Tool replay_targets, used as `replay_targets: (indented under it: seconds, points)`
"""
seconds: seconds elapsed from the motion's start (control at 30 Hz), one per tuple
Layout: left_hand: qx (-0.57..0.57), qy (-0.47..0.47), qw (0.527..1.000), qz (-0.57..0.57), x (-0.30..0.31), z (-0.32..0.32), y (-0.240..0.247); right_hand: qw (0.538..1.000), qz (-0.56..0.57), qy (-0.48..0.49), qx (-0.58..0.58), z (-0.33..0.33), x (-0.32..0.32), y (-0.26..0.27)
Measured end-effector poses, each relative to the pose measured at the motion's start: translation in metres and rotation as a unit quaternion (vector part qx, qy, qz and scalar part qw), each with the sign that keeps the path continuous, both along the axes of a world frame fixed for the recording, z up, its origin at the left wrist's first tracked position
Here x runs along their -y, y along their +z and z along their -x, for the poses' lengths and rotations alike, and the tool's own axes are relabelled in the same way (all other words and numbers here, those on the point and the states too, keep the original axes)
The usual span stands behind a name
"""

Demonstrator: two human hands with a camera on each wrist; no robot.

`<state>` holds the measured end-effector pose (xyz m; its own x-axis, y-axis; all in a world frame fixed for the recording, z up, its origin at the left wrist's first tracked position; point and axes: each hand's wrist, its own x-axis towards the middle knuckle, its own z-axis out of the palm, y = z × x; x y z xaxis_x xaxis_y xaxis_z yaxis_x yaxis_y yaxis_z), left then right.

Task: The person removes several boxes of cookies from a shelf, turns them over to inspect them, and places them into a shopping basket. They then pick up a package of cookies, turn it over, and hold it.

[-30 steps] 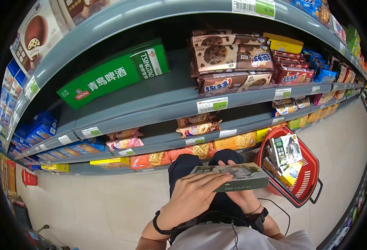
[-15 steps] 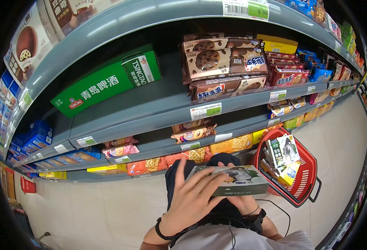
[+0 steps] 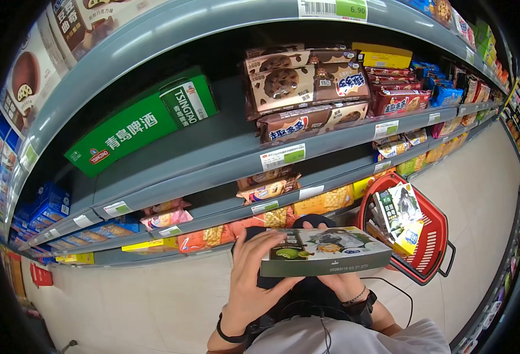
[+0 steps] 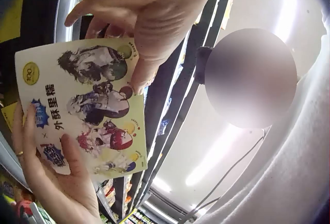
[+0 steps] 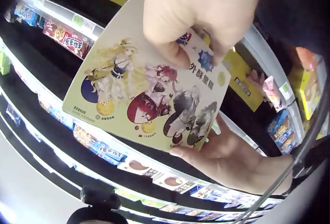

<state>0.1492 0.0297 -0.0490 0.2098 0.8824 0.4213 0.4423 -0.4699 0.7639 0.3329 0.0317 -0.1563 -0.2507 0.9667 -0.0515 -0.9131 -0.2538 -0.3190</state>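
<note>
A flat green-and-white cookie box [image 3: 327, 251] lies level above my knees in the head view, its dark green side with a printed date code facing me. My left hand [image 3: 254, 289] grips the left end, fingers over the top edge and thumb low at the near side. From beneath and behind, my right hand [image 3: 343, 287] holds it, partly hidden by the box. The pale underside with cartoon figures shows in the left wrist view, where my left thumb presses the box [image 4: 103, 105] at its edge. Right fingers pinch the box [image 5: 149, 90] in the right wrist view.
A red shopping basket [image 3: 431, 259] stands at my right on the tiled floor, with a similar cookie box [image 3: 398, 209] and a yellow pack [image 3: 410, 238] inside. Ahead run grey shelves [image 3: 212, 159] with a green Tsingtao carton [image 3: 142, 124] and brown cookie packs [image 3: 307, 88].
My left hand has lifted off the top of the box and moved to its left end, now gripping there. The right hand keeps its hold underneath. The head view has shifted slightly.
</note>
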Motion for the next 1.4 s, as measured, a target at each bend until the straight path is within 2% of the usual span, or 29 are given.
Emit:
replay_targets:
  seconds: [0.07, 0.13, 0.4, 0.67, 1.03, 1.4]
  points:
    - [0.025, -0.004, 0.999, 0.025, 0.002, -0.003, -0.005, 1.000, -0.013, 0.004, 0.011, 0.002, 0.000, 0.001]
    - [0.196, -0.049, 0.974, 0.106, 0.005, -0.008, -0.018, 1.000, -0.008, -0.005, 0.011, 0.003, 0.002, 0.005]
    - [0.200, -0.075, 0.973, 0.092, 0.003, -0.005, -0.025, 0.999, -0.010, -0.022, 0.020, 0.004, 0.003, 0.002]
    - [0.272, -0.059, 0.950, 0.140, 0.005, -0.008, -0.021, 0.999, -0.026, -0.012, 0.036, 0.006, 0.001, 0.003]
    - [0.271, -0.054, 0.949, 0.151, 0.000, -0.014, -0.022, 1.000, 0.006, -0.005, -0.007, 0.000, -0.003, -0.004]
    - [0.253, -0.054, 0.954, 0.154, -0.005, -0.026, -0.024, 0.999, 0.024, -0.034, 0.008, -0.006, -0.006, -0.004]
